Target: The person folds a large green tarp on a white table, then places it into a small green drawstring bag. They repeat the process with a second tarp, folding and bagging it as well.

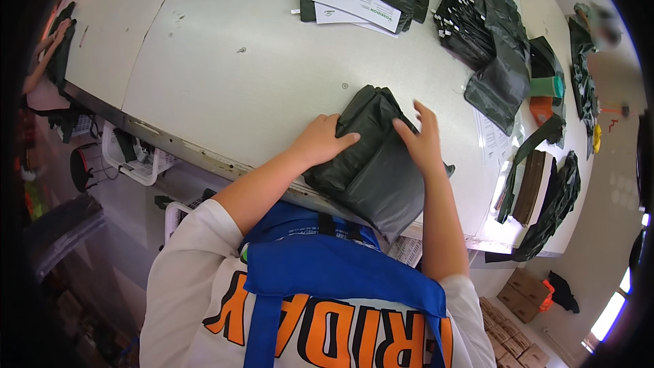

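A folded dark green-black piece of smooth, slightly shiny fabric (385, 177) lies at the near edge of the table, its lower part hanging over the edge toward my apron. My left hand (320, 142) grips its left side, thumb on top and the other fingers bent at the edge, their tips hidden. On the opposite side my right hand (422, 143) is open, fingers apart, with the thumb by the upper right part of the fabric. Creases run along the folded bundle between both hands. What the bundle is cannot be made out.
Beyond my hands on the pale table (225, 75) lies a dark stack with white printed cards (357, 7). A fanned pile of tagged dark pieces (470, 20) is at the right, near a green roll (545, 86). White baskets (136, 157) sit below. Another person's arm (44, 61) shows far left.
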Demonstrator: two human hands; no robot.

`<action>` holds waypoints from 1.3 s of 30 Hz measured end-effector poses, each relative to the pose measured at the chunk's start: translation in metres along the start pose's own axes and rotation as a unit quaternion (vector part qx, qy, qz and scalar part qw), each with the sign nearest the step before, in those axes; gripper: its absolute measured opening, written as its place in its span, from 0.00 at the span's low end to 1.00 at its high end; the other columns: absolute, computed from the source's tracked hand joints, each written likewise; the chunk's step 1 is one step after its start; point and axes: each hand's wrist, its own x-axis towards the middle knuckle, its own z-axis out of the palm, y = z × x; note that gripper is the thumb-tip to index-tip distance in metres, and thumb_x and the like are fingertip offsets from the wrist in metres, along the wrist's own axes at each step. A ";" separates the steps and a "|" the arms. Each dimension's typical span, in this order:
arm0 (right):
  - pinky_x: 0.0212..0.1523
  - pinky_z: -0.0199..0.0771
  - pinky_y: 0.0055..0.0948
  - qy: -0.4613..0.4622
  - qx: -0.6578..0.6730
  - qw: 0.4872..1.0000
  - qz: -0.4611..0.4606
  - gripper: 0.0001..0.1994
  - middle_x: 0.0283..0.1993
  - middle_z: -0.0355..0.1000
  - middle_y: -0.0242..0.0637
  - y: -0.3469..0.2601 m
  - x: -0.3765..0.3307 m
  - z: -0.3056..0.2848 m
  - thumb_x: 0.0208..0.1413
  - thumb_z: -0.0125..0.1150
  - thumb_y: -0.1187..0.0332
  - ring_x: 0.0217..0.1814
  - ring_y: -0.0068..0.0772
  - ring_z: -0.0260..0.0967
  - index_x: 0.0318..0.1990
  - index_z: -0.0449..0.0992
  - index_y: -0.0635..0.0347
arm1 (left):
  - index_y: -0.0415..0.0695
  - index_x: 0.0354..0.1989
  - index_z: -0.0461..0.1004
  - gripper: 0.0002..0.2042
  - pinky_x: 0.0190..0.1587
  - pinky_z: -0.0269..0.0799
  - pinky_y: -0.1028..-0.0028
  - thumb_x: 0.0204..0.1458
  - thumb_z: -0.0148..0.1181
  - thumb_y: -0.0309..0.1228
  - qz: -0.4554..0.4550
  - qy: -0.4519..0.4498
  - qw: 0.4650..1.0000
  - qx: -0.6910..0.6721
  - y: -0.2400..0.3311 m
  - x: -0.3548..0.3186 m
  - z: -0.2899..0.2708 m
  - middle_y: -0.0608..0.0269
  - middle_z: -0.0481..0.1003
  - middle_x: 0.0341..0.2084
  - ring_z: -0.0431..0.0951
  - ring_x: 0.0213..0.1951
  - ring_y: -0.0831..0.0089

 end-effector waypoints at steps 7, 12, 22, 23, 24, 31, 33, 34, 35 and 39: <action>0.56 0.62 0.33 -0.217 0.167 0.956 0.103 0.31 0.54 0.64 0.41 -0.010 0.021 0.008 0.38 0.72 0.66 0.58 0.37 0.60 0.55 0.72 0.57 | 0.35 0.46 0.72 0.26 0.51 0.66 0.61 0.43 0.65 0.42 0.098 0.060 0.993 -0.026 0.000 -0.010 0.011 0.46 0.70 0.43 0.70 0.47 0.51; 0.54 0.63 0.30 -0.290 0.274 0.902 0.167 0.30 0.52 0.63 0.33 -0.012 0.011 -0.007 0.38 0.73 0.67 0.54 0.30 0.60 0.52 0.70 0.60 | 0.34 0.44 0.73 0.22 0.54 0.63 0.59 0.50 0.60 0.41 0.177 0.131 0.975 -0.042 0.006 -0.046 0.042 0.45 0.68 0.46 0.68 0.49 0.51; 0.54 0.64 0.31 -0.352 0.175 0.907 0.151 0.30 0.47 0.69 0.37 -0.002 0.044 0.011 0.41 0.72 0.63 0.52 0.31 0.62 0.54 0.70 0.61 | 0.33 0.46 0.74 0.24 0.58 0.61 0.60 0.56 0.54 0.45 0.063 0.094 0.990 -0.081 -0.004 -0.020 0.044 0.40 0.66 0.50 0.66 0.53 0.48; 0.54 0.64 0.31 -0.354 0.184 0.902 0.165 0.30 0.47 0.70 0.37 -0.004 0.044 0.010 0.41 0.72 0.64 0.52 0.32 0.63 0.54 0.70 0.60 | 0.33 0.46 0.74 0.23 0.57 0.61 0.60 0.55 0.54 0.45 0.063 0.089 0.991 -0.080 -0.005 -0.017 0.042 0.41 0.67 0.49 0.66 0.53 0.48; 0.54 0.64 0.31 -0.356 0.194 0.896 0.179 0.30 0.47 0.70 0.37 -0.007 0.045 0.008 0.41 0.72 0.64 0.51 0.32 0.63 0.54 0.70 0.60 | 0.33 0.45 0.74 0.23 0.57 0.62 0.60 0.55 0.54 0.44 0.062 0.084 0.991 -0.079 -0.004 -0.015 0.039 0.42 0.68 0.48 0.67 0.52 0.49; 0.54 0.65 0.29 -0.384 0.231 0.870 0.209 0.32 0.48 0.70 0.37 -0.013 0.047 0.000 0.40 0.73 0.64 0.50 0.30 0.65 0.54 0.69 0.62 | 0.34 0.44 0.74 0.20 0.49 0.67 0.61 0.55 0.55 0.41 0.104 0.061 0.984 -0.129 0.009 -0.029 0.032 0.46 0.73 0.41 0.72 0.46 0.50; 0.54 0.64 0.26 -0.426 0.235 0.845 0.222 0.33 0.46 0.71 0.34 -0.014 0.052 -0.006 0.37 0.74 0.63 0.48 0.27 0.66 0.53 0.69 0.63 | 0.33 0.42 0.74 0.20 0.47 0.69 0.60 0.54 0.55 0.41 0.129 0.046 0.979 -0.148 0.019 -0.037 0.022 0.45 0.75 0.38 0.74 0.42 0.49; 0.54 0.64 0.24 -0.447 0.237 0.832 0.228 0.33 0.45 0.72 0.33 -0.015 0.055 -0.009 0.36 0.74 0.62 0.47 0.25 0.67 0.53 0.69 0.64 | 0.34 0.43 0.73 0.19 0.45 0.69 0.61 0.55 0.54 0.41 0.135 0.043 0.978 -0.150 0.019 -0.039 0.023 0.47 0.75 0.39 0.74 0.41 0.51; 0.53 0.64 0.24 -0.462 0.239 0.821 0.235 0.33 0.44 0.72 0.33 -0.014 0.057 -0.010 0.34 0.75 0.63 0.46 0.25 0.67 0.51 0.70 0.65 | 0.35 0.44 0.73 0.18 0.44 0.70 0.63 0.56 0.54 0.40 0.142 0.040 0.978 -0.150 0.018 -0.040 0.024 0.49 0.75 0.39 0.75 0.40 0.54; 0.51 0.66 0.24 -0.461 0.252 0.815 0.244 0.29 0.38 0.74 0.32 -0.019 0.051 -0.016 0.32 0.76 0.64 0.42 0.26 0.68 0.45 0.74 0.65 | 0.39 0.46 0.73 0.15 0.42 0.71 0.70 0.59 0.50 0.37 -0.072 -0.151 0.848 -0.503 -0.003 -0.018 0.018 0.58 0.76 0.36 0.76 0.37 0.69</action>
